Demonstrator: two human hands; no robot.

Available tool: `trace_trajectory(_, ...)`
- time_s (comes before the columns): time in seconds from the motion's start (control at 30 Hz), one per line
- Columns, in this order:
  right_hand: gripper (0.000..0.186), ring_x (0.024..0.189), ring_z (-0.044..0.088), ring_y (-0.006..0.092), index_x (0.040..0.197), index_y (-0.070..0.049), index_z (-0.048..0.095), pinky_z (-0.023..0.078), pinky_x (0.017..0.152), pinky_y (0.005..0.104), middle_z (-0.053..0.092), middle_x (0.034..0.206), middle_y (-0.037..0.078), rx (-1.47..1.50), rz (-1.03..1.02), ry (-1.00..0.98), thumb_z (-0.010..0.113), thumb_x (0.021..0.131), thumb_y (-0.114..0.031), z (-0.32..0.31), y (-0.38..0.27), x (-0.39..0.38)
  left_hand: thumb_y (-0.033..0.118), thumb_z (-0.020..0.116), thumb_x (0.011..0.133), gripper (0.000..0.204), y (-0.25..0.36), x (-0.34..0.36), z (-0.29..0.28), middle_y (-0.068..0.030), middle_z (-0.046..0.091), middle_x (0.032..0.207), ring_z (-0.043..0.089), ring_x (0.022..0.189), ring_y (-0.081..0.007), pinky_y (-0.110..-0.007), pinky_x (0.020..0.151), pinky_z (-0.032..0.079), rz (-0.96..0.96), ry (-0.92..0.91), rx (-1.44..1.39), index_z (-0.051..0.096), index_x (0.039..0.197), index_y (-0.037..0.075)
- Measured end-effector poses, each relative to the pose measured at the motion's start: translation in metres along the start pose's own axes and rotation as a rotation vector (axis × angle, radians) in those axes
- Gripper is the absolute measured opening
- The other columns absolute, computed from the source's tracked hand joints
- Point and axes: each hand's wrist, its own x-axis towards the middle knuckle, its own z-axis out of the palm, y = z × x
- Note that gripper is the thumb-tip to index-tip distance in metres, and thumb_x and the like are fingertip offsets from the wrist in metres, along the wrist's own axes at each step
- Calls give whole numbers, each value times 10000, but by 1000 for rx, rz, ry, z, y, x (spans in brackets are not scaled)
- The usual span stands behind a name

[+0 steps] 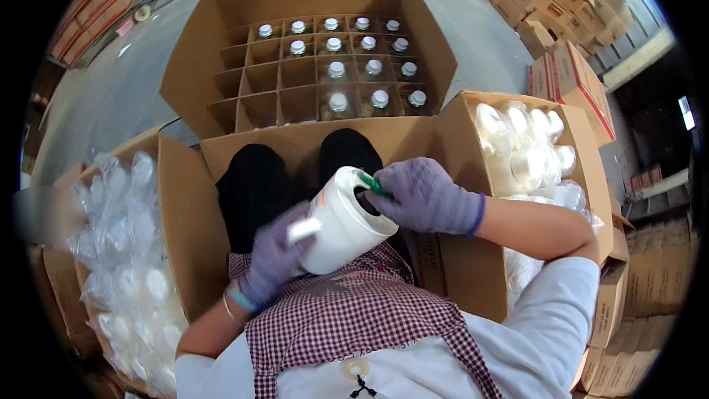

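Observation:
A white plastic container [336, 229], rounded and with a dark opening near its upper right end, lies tilted above my lap. My left hand [277, 255], in a purple knitted glove and smeared by motion, holds its left side. A small white piece [303, 230] shows at the left fingers; whether it is separate I cannot tell. My right hand [425, 196], gloved alike, is closed on a green piece [374, 185] at the opening's edge. Most of that piece is hidden by the fingers. Ahead stands an open carton [193, 66] with cardboard dividers, several cells holding clear bottles [379, 99] with white caps.
An open box [177, 222] on my left holds plastic-wrapped white-topped items [122, 229]. Another box [591, 155] on my right holds similar wrapped items [524, 148]. Stacked cartons [561, 0] stand at the far right, on the grey floor [487, 44].

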Motion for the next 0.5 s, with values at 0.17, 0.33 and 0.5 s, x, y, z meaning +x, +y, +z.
trace_trajectory(0.17, 332, 611, 623, 142, 819, -5, 633, 495, 575, 297, 663, 690, 86, 880, 589, -45, 649, 931, -316, 18, 40, 10, 190, 721, 857, 583, 23, -22, 10, -149, 638, 1139, 645, 946, -202, -354, 835, 540, -40, 46, 8, 470, 1355, 22)
trace_trajectory(0.33, 323, 803, 691, 303, 862, -48, 649, 543, 701, 405, 694, 804, 142, 467, 554, 689, 585, 951, -353, 39, 98, 48, 207, 548, 984, 189, 59, 2, -11, 27, 509, 702, 467, 620, -90, -272, 581, 398, 89, 540, 25, 606, 947, 31)
trace_trajectory(0.5, 293, 1022, 684, 326, 1194, -64, 576, 550, 878, 421, 684, 1102, 158, -36, 868, 359, 505, 968, -237, 108, 187, 97, 185, 761, 740, 228, 106, 45, -41, -52, 532, 623, 506, 577, -280, -410, 617, 409, 758, 316, 1025, 573, 635, 109)
